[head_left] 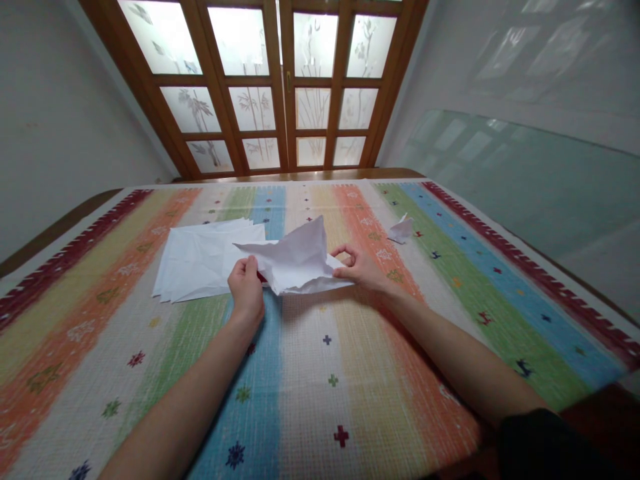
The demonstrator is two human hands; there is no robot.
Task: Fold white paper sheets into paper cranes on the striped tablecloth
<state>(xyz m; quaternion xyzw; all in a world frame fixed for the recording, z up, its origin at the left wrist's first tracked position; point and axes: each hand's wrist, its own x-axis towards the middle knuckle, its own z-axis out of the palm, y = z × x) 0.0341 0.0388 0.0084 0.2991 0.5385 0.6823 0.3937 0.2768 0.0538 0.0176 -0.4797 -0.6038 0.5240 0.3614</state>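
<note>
A creased white sheet of paper (296,261) is lifted just above the striped tablecloth (320,360) between both hands. My left hand (246,288) pinches its left edge with the fingers closed. My right hand (359,265) grips its right edge, thumb and forefinger curled round the paper. The sheet's top corner sticks up toward the far side. To the left, behind my left hand, lies a flat stack of white paper sheets (200,259) on the cloth.
A small folded white paper piece (401,229) rests on the cloth at the right, beyond my right hand. Wooden-framed frosted glass doors (280,87) stand behind the table. A glass panel (525,180) leans against the right wall.
</note>
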